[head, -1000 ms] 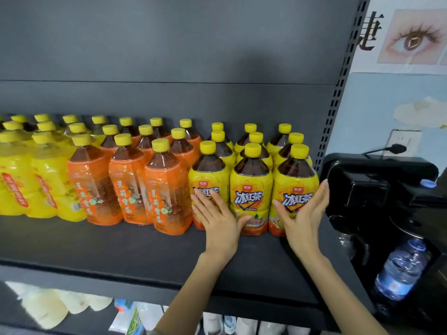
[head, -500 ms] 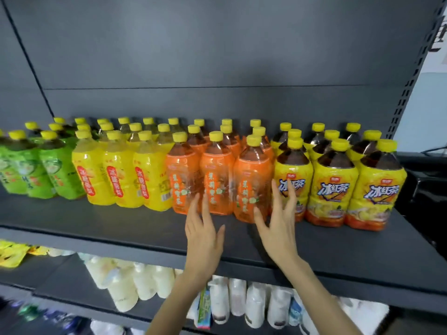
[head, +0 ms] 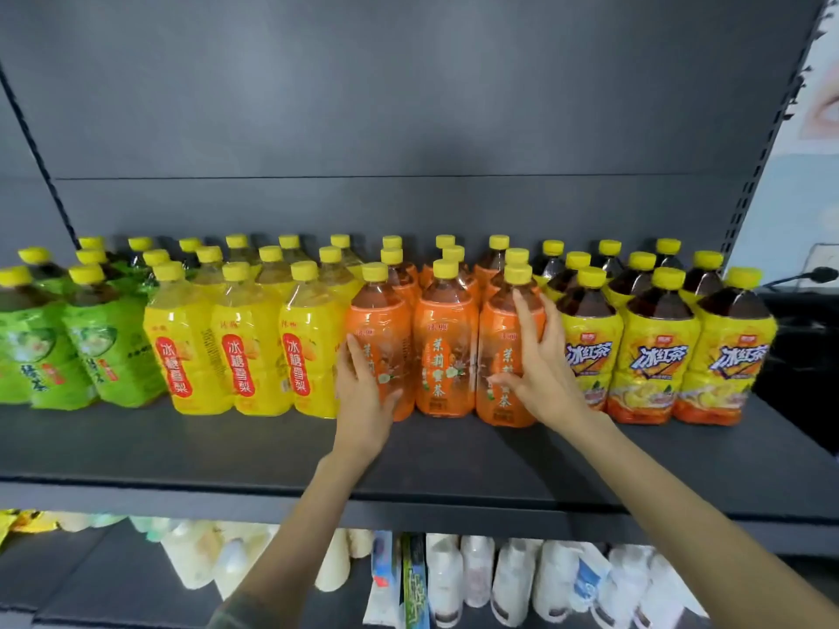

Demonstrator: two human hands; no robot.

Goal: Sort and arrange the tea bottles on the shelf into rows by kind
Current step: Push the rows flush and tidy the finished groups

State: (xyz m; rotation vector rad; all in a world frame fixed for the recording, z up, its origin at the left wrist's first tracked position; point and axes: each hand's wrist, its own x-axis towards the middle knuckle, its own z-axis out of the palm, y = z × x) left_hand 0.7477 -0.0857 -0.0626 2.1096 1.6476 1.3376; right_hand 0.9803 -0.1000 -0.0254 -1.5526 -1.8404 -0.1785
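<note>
Tea bottles with yellow caps stand in rows on a dark grey shelf (head: pixel 227 451). From left to right the groups are green-label bottles (head: pixel 97 351), yellow-label bottles (head: pixel 245 351), orange-label bottles (head: pixel 445 356) and iced black tea bottles (head: pixel 653 356). My left hand (head: pixel 363 392) lies flat against the left side of the front-left orange bottle (head: pixel 386 338). My right hand (head: pixel 540 365) presses with spread fingers on the front-right orange bottle (head: pixel 504 374). Neither hand wraps around a bottle.
A bare strip of shelf runs along the front edge. A lower shelf holds white packets and pouches (head: pixel 481 578). The perforated shelf upright (head: pixel 767 143) stands at the right, with a pale wall beyond it. A dark appliance (head: pixel 799 338) sits past the shelf's right end.
My view has swung left from the black tea bottles to the orange ones. Both hands left the iced black tea group and now flank the front row of orange bottles.
</note>
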